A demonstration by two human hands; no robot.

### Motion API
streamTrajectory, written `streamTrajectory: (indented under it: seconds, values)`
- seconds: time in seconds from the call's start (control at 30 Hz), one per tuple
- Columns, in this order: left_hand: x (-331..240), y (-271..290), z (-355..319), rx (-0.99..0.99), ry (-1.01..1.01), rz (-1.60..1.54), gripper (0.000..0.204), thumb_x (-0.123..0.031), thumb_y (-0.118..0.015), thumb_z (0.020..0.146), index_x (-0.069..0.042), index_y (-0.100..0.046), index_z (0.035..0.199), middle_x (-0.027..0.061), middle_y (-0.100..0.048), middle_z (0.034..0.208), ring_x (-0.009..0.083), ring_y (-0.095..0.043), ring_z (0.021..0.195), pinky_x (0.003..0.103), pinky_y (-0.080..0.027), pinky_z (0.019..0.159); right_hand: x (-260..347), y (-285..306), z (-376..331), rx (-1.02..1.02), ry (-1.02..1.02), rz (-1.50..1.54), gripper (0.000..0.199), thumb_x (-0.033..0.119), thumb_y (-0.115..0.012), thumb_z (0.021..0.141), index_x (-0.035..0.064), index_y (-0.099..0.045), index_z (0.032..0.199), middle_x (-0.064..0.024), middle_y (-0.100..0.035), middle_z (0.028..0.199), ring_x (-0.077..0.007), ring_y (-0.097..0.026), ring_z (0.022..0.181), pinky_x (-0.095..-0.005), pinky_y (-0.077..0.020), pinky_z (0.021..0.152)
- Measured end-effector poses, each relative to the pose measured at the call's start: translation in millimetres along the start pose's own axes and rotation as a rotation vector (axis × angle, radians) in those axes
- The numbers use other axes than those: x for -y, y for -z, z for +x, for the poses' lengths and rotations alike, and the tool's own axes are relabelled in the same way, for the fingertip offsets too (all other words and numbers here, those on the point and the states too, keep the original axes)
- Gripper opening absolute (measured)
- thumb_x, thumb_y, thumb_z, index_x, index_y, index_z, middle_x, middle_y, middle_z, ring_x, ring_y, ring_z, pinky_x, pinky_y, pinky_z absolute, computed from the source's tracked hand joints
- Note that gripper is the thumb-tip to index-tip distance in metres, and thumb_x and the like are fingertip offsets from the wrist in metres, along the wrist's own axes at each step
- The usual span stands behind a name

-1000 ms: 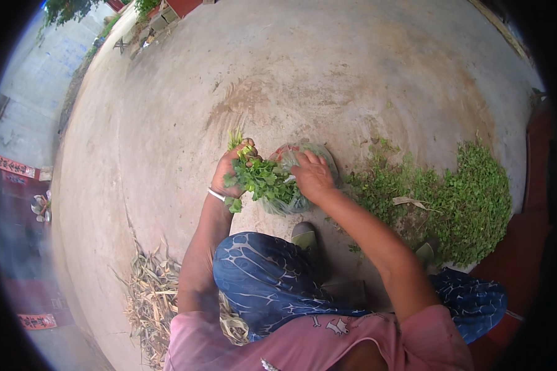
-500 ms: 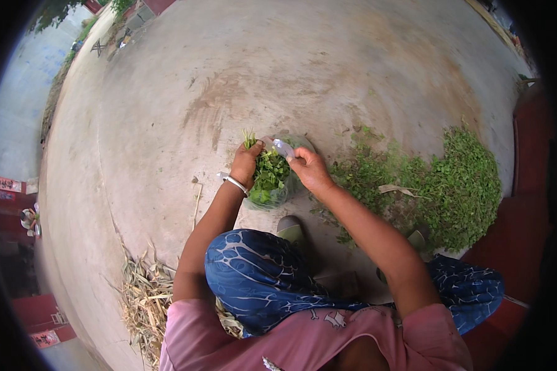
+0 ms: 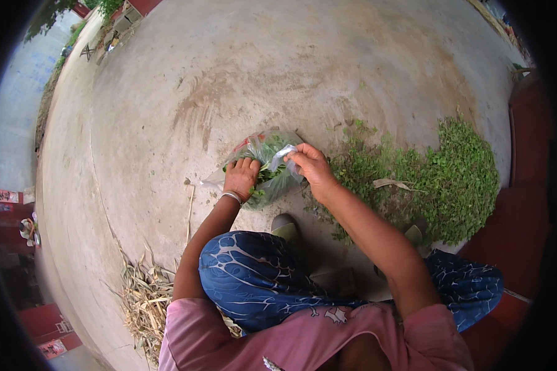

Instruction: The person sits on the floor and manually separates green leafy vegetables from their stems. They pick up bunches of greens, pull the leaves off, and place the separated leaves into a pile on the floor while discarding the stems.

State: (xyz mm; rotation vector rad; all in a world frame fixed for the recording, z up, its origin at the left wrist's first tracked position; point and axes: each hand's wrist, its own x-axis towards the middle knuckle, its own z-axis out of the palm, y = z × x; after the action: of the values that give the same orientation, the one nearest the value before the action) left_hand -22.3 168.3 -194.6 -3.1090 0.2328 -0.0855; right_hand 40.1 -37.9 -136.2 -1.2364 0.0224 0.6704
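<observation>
A clear plastic bag stands on the concrete in front of me, with leafy greens inside it. My left hand, a silver bangle at its wrist, is at the bag's mouth with its fingers curled down over a bunch of the greens; the fingertips are partly hidden. At the right side of the opening my right hand pinches the bag's bunched rim between thumb and fingers, holding it up.
To the right spreads a heap of loose green plants, with a dry leaf on its thinner part. Dry husks lie at lower left, near a thin stalk. My boot is just below the bag.
My left hand has turned over and lowered the greens from above the bag into its mouth. The bag now spreads wider to the left. My right hand still pinches the rim.
</observation>
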Motion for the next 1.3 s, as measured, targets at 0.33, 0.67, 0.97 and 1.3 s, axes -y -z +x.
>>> streamTrajectory:
  seconds: [0.33,0.67,0.97,1.3]
  values:
    - [20,-14,22,0.125,0.425,-0.095,0.026,-0.016,-0.043,0.086,-0.009,-0.058,0.107,0.014,-0.064,0.1,0.0292,-0.06,0.092,0.04,-0.047,0.079,19,0,-27,0.157,0.049,-0.073,0.009,0.018,-0.052,0.087,0.0093,-0.056,0.088,-0.0014,-0.063,0.089,-0.0086,-0.053,0.082,-0.026,-0.0396,0.075]
    - [2,-10,43,0.256,0.447,-0.343,0.048,-0.037,-0.05,0.081,-0.011,-0.051,0.121,0.0168,-0.054,0.119,0.0347,-0.05,0.111,0.044,-0.04,0.093,3,26,-58,0.052,0.293,-0.632,0.017,0.015,-0.06,0.082,0.0053,-0.057,0.095,-0.004,-0.06,0.082,-0.0146,-0.056,0.076,-0.0284,-0.0443,0.07]
    - [22,22,25,0.087,0.084,-0.525,0.036,-0.012,-0.064,0.073,0.0,-0.057,0.107,0.0203,-0.058,0.105,0.0361,-0.055,0.1,0.04,-0.044,0.087,-23,174,-107,-0.459,0.199,-1.023,0.036,0.017,-0.058,0.081,0.0057,-0.05,0.115,-0.0131,-0.049,0.121,-0.0311,-0.047,0.113,-0.0395,-0.0395,0.094]
    - [-40,185,52,0.437,0.486,-1.023,0.031,-0.023,-0.062,0.086,-0.004,-0.058,0.111,0.0008,-0.062,0.095,0.0114,-0.057,0.085,0.024,-0.042,0.07,-36,328,-185,-1.069,-0.096,-1.05,0.041,0.018,-0.061,0.078,0.0083,-0.052,0.116,-0.0153,-0.051,0.12,-0.0358,-0.052,0.106,-0.0428,-0.0453,0.086]
